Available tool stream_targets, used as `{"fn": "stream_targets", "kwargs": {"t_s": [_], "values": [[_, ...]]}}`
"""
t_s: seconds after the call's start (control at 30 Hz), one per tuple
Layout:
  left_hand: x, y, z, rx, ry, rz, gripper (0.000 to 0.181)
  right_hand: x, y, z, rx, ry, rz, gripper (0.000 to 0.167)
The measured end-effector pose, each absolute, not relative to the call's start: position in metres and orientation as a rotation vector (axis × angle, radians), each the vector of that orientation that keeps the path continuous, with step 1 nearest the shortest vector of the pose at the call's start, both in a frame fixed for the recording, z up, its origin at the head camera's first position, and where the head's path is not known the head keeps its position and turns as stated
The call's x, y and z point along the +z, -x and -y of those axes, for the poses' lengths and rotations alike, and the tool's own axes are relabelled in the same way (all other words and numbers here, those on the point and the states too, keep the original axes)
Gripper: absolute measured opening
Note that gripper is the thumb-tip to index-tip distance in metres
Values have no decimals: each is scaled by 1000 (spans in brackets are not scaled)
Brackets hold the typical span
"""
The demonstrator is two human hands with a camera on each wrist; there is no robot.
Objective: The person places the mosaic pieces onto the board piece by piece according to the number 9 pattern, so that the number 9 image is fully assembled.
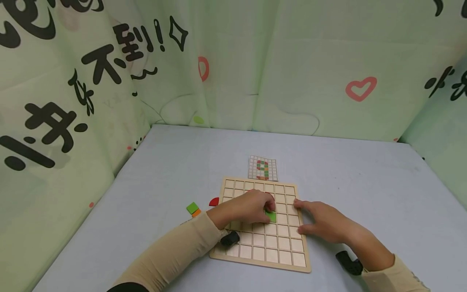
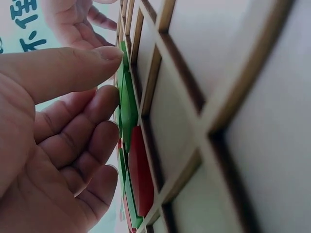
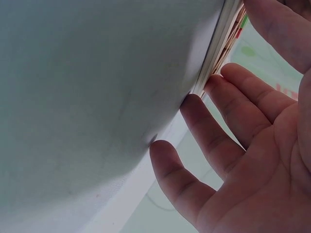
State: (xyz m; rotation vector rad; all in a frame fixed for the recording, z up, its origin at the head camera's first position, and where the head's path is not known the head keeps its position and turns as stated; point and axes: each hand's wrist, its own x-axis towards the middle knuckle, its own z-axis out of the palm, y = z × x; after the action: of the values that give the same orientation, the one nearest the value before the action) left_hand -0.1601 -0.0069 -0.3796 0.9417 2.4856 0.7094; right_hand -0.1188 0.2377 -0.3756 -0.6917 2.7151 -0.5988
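Note:
A wooden grid board (image 1: 257, 253) lies on the table. Over its upper middle, my left hand (image 1: 251, 206) has thumb and fingertips against a green square tile (image 1: 272, 217) in one of the cells. The left wrist view shows the thumb (image 2: 87, 70) and fingertips meeting the green tile (image 2: 127, 104), with a red piece (image 2: 141, 174) set in the board beside it. My left hand hides part of the grid and pieces. My right hand (image 1: 324, 219) rests with loosely spread fingers at the board's right edge; in the right wrist view its fingers (image 3: 209, 131) reach along that edge.
A small pattern card (image 1: 262, 167) with coloured cells lies just beyond the board. Left of the board are a red curved piece (image 1: 214, 202), a green tile (image 1: 192, 208) and an orange tile (image 1: 196, 213). Printed curtains (image 1: 233, 65) stand around the table.

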Motion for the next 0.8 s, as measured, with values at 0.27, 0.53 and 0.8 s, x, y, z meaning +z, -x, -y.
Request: {"fn": "stream_targets", "kwargs": {"t_s": [0.27, 0.53, 0.8], "values": [[-376, 162, 20, 814, -900, -2457, 24, -375, 119, -238, -588, 687, -2718, 73], [-370, 165, 37, 883, -859, -2456, 33, -375, 119, -237, -582, 663, -2710, 74], [-364, 166, 54, 859, -864, -2483, 42, -375, 119, -236, -577, 666, -2717, 74]]}}
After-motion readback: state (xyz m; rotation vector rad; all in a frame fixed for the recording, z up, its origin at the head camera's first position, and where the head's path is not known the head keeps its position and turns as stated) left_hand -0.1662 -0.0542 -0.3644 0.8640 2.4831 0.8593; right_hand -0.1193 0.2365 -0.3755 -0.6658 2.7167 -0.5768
